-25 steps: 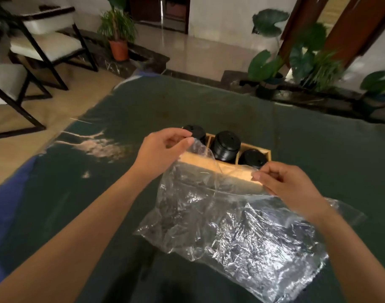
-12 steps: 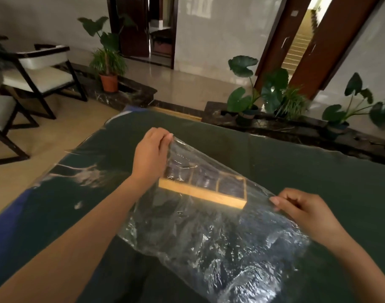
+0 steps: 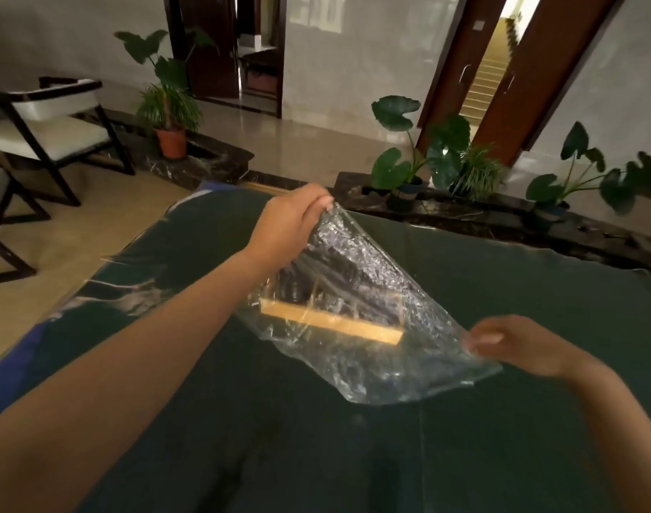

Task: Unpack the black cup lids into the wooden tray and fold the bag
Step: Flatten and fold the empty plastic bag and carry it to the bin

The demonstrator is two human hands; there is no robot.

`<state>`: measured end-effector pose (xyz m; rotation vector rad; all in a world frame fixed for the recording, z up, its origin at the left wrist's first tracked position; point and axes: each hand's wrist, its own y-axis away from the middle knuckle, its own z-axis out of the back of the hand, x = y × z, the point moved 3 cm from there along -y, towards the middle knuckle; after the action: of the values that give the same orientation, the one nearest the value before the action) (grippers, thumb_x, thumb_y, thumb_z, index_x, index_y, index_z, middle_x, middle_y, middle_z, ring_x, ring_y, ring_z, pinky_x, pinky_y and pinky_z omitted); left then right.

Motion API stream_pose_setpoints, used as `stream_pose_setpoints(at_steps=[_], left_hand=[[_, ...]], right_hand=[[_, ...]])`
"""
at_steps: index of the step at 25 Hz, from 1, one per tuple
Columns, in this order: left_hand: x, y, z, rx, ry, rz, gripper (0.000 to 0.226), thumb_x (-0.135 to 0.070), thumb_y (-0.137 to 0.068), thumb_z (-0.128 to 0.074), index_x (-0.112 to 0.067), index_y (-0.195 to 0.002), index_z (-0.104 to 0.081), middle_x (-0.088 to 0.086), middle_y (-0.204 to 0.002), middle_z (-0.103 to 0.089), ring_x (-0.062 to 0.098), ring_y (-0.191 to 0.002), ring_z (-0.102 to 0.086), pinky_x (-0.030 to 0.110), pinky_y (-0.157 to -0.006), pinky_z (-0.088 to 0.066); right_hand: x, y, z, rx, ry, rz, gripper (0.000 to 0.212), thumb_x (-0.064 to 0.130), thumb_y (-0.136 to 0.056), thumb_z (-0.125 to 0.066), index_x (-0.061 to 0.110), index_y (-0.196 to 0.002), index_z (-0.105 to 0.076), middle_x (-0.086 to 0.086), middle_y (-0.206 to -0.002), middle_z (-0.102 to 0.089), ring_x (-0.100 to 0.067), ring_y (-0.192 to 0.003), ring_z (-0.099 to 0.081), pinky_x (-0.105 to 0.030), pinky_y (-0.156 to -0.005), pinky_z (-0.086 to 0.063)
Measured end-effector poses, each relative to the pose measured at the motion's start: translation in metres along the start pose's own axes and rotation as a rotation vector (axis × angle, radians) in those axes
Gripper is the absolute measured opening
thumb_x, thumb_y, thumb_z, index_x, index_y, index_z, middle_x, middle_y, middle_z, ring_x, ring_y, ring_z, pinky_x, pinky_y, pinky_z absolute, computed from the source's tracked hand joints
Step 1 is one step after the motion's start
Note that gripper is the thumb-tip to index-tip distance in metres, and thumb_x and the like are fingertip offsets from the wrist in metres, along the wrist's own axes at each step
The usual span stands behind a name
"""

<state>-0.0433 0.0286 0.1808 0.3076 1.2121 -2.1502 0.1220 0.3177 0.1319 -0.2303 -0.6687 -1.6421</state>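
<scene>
A clear, crinkled plastic bag (image 3: 368,349) is stretched flat in the air above the dark green table. My left hand (image 3: 287,227) pinches its far upper corner, raised high. My right hand (image 3: 520,346) pinches the near right corner, lower and blurred. Through the plastic I see the wooden tray (image 3: 331,323) on the table, its light front wall plain. The black cup lids (image 3: 298,286) in it show only as dark shapes behind the bag.
The dark green cloth (image 3: 353,457) covers the table, with a blue edge at the left. Chairs (image 3: 50,124) stand on the floor at the left. Potted plants (image 3: 170,116) line a dark ledge beyond the table's far edge.
My left hand has lifted its bag corner up and away. My right hand has drawn the other corner out to the right. The bag now spreads over the tray and hides the lids.
</scene>
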Motion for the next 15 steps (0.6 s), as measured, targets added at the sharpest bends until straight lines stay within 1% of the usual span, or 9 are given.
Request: stream_pose_setpoints(at_steps=[1,3,5,7,9,10,12,13,15], left_hand=[[-0.009,-0.006,0.000,0.040,-0.006,-0.046,0.021,-0.019,-0.098,-0.042,-0.008,-0.090,-0.058,-0.009,-0.065,-0.049,0.008,-0.057,-0.048,0.027,-0.058,-0.034],[-0.026,-0.019,0.002,0.095,-0.018,-0.127,0.024,-0.020,-0.098,-0.041,-0.005,-0.092,-0.059,-0.001,-0.066,-0.053,0.018,-0.058,-0.053,0.034,-0.057,-0.042],[-0.041,-0.030,0.006,0.138,-0.011,-0.196,0.023,-0.019,-0.098,-0.043,-0.006,-0.093,-0.061,0.000,-0.065,-0.054,0.020,-0.057,-0.055,0.035,-0.057,-0.045],[-0.055,-0.036,0.011,0.160,0.001,-0.265,0.021,-0.018,-0.097,-0.046,-0.006,-0.094,-0.063,-0.002,-0.065,-0.055,0.015,-0.056,-0.053,0.032,-0.058,-0.044],[-0.065,-0.040,0.017,0.146,0.049,-0.291,0.019,-0.017,-0.096,-0.049,-0.007,-0.097,-0.065,-0.002,-0.069,-0.062,0.010,-0.058,-0.055,0.027,-0.060,-0.044],[-0.069,-0.040,0.021,0.130,0.083,-0.285,0.018,-0.016,-0.096,-0.050,-0.007,-0.100,-0.065,-0.001,-0.071,-0.065,0.007,-0.059,-0.057,0.024,-0.061,-0.045],[-0.074,-0.039,0.028,0.113,0.171,-0.239,0.021,-0.017,-0.095,-0.051,-0.008,-0.111,-0.061,-0.007,-0.064,-0.062,0.000,-0.055,-0.058,0.015,-0.053,-0.043],[-0.075,-0.038,0.031,0.129,0.239,-0.199,0.023,-0.019,-0.095,-0.051,-0.010,-0.115,-0.059,-0.010,-0.060,-0.058,-0.004,-0.051,-0.057,0.010,-0.049,-0.041],[-0.071,-0.034,0.039,0.233,0.338,-0.129,0.028,-0.032,-0.093,-0.050,-0.015,-0.114,-0.058,-0.012,-0.059,-0.061,-0.006,-0.050,-0.057,0.007,-0.047,-0.041]], right_hand=[[0.010,-0.003,0.002,0.061,0.023,-0.002,0.023,0.034,-0.086,-0.061,0.026,-0.108,-0.062,0.014,-0.108,-0.064,-0.001,-0.100,-0.060,-0.008,-0.074,-0.042],[0.048,-0.008,0.011,0.012,-0.110,0.141,0.051,0.048,-0.081,-0.058,0.032,-0.128,-0.049,0.023,-0.124,-0.054,0.012,-0.107,-0.053,-0.002,-0.076,-0.042],[0.100,-0.010,0.019,-0.107,-0.295,0.346,0.053,0.047,-0.078,-0.059,0.033,-0.128,-0.049,0.022,-0.125,-0.056,0.013,-0.107,-0.055,-0.001,-0.077,-0.043],[0.144,-0.012,0.024,-0.195,-0.413,0.473,0.044,0.041,-0.076,-0.062,0.029,-0.118,-0.057,0.012,-0.115,-0.066,0.003,-0.103,-0.062,-0.007,-0.080,-0.046],[0.173,-0.017,0.026,-0.291,-0.458,0.514,0.034,0.034,-0.078,-0.065,0.017,-0.107,-0.064,0.006,-0.094,-0.073,-0.005,-0.084,-0.068,-0.012,-0.076,-0.049],[0.183,-0.019,0.027,-0.356,-0.460,0.532,0.027,0.029,-0.082,-0.065,0.010,-0.101,-0.066,0.011,-0.077,-0.070,-0.003,-0.068,-0.065,-0.012,-0.067,-0.047],[0.191,-0.021,0.029,-0.507,-0.447,0.541,0.024,0.022,-0.087,-0.062,-0.001,-0.088,-0.066,0.012,-0.051,-0.049,-0.001,-0.045,-0.040,-0.018,-0.050,-0.034],[0.190,-0.020,0.031,-0.562,-0.460,0.541,0.026,0.022,-0.089,-0.060,-0.002,-0.082,-0.065,0.004,-0.050,-0.042,-0.005,-0.045,-0.033,-0.023,-0.049,-0.029],[0.189,-0.015,0.035,-0.639,-0.544,0.534,0.024,0.023,-0.091,-0.057,0.010,-0.074,-0.068,-0.012,-0.056,-0.047,-0.019,-0.051,-0.038,-0.031,-0.053,-0.033]])
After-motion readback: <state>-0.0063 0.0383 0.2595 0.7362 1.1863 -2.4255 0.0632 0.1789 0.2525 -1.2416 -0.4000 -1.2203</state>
